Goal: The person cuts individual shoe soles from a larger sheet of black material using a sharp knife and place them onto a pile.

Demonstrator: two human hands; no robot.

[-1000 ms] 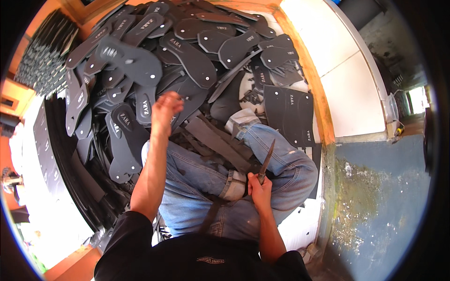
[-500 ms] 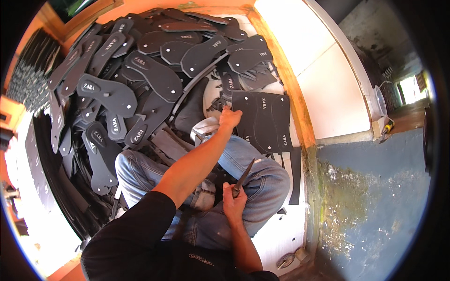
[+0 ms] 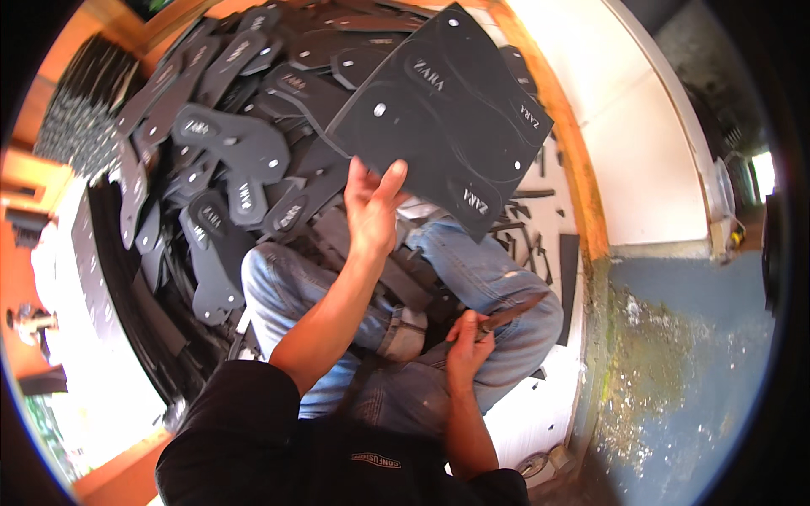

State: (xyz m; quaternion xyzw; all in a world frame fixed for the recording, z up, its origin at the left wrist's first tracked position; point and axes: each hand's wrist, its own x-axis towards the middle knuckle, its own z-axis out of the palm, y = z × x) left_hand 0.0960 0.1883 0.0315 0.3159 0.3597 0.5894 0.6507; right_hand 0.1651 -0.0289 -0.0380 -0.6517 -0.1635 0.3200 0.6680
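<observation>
My left hand point(image 3: 374, 207) grips the lower left corner of a dark foam sheet point(image 3: 439, 126), held up and tilted over my legs. Sandal sole outlines, pale lettering and white dots mark the sheet's surface. In my right hand point(image 3: 468, 347) is a knife point(image 3: 512, 314), its pointed blade angled up and to the right above my right knee. The blade stays apart from the sheet. A big heap of cut black sandal soles point(image 3: 236, 143) lies in front of me and to the left, partly hidden by the sheet.
Thin black offcut strips point(image 3: 531, 244) are scattered on the pale floor at the right. Long dark foam strips point(image 3: 126, 278) lie along the left, below a stack of dark sheets point(image 3: 84, 110). A grey-blue wall point(image 3: 683, 337) and an orange-edged ledge point(image 3: 582, 194) bound the right side.
My left hand has lifted the foam sheet off the floor and brought it up and nearer. My right hand has shifted slightly, with the knife tipped lower to the right.
</observation>
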